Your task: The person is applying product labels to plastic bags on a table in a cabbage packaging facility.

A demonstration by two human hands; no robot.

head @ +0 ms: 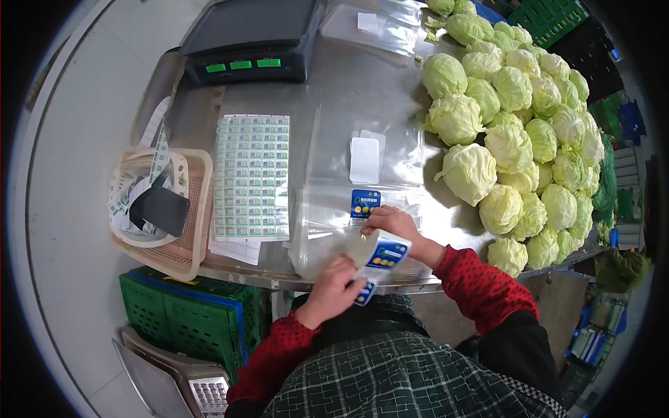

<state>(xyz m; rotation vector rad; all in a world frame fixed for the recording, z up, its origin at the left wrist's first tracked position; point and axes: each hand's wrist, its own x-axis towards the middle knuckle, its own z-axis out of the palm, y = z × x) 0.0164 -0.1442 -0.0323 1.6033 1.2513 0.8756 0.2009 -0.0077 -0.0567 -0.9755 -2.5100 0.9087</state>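
My left hand (334, 290) is closed on a strip of blue-and-white labels (389, 254), near the front edge of the metal table. At the upper end of that strip, my right hand (392, 224) reaches over clear plastic bags (326, 209), its fingertips at the lower edge of a blue label (365, 202) lying on the bags. Whether those fingers also hold something is unclear. White rectangular labels (364, 161) lie farther up on the bags. To their left is a printed sheet of small green-and-white stickers (252, 177).
Many cabbages (468, 174) are heaped on the right of the table. A digital scale (251, 42) stands at the back left, with more plastic bags (371, 26) beside it. A plastic basket (205, 209) sits at the left edge, above green crates (188, 313).
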